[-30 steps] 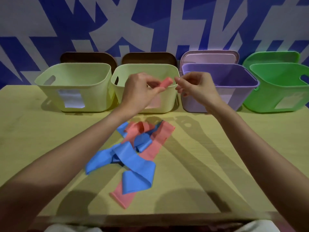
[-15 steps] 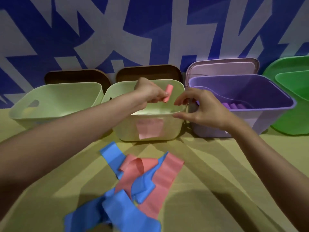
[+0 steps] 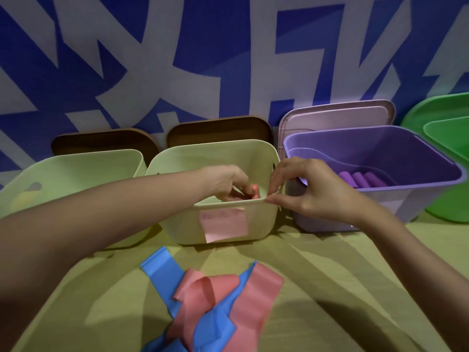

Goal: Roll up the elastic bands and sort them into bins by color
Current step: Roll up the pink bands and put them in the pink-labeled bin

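Inside the pink-labelled bin [image 3: 177,158], just below its near rim: pink roll [image 3: 254,191] pinched upright by left hand [image 3: 228,182], nearer than right hand [image 3: 308,191] pinching the rim beside it.

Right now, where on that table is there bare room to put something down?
Bare table lies right of the loose bands, in front of the purple bin. Another patch sits left of the bands, below the left forearm. Crowded: the back row of bins, and the pink-labelled bin, where both hands meet.
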Demonstrator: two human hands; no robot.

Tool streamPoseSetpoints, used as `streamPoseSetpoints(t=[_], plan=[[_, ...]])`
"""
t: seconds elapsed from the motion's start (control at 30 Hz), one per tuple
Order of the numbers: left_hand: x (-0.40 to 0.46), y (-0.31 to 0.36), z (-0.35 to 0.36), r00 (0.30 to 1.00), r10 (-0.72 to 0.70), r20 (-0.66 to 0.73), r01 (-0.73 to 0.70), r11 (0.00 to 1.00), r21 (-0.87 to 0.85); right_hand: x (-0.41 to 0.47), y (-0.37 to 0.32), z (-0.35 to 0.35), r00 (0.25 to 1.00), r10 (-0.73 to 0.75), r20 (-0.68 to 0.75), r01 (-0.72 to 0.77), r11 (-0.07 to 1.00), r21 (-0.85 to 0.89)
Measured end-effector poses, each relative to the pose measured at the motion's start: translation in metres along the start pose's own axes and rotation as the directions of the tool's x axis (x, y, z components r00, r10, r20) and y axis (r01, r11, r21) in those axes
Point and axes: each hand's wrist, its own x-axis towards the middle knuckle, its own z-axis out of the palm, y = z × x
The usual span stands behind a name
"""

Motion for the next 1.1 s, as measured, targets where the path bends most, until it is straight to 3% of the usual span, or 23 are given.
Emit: streamPoseSetpoints(t=[0.3,0.53,0.67,0.77,0.87,0.97,1.1], plan=[[0.007,0.005,0.01,0.999,0.044,0.023,-0.046,0.994,0.095,0.0,0.002,0.001,1.0,0.004,-0.006,-0.004,1.0,0.0],[0.008,0.008,0.005,0.984,0.18,0.009,-0.173,0.935,0.31,0.001,0.001,0.001,1.0,0.027,-0.011,-0.027,0.999,-0.026],[-0.003,0.006,-0.007,0.986,0.155,0.059,-0.166,0.916,0.365,0.001,-0.003,0.0,0.999,0.032,-0.008,-0.032,0.998,-0.052],[-0.017,0.004,-0.021,0.988,0.141,0.058,-0.153,0.923,0.353,0.001,-0.007,-0.001,0.999,0.035,-0.011,-0.036,0.992,-0.117],[-0.038,-0.002,-0.035,0.974,0.226,0.032,-0.226,0.937,0.265,-0.002,-0.016,-0.002,0.998,0.028,-0.05,-0.038,0.977,-0.212],[-0.062,-0.011,-0.041,0.903,0.429,-0.032,-0.415,0.889,0.196,-0.01,-0.031,-0.002,0.995,0.005,-0.098,-0.032,0.962,-0.272],[-0.099,-0.028,-0.039,0.662,0.699,-0.271,-0.645,0.716,0.268,-0.03,-0.059,0.0,0.979,-0.045,-0.2,-0.007,0.968,-0.252]])
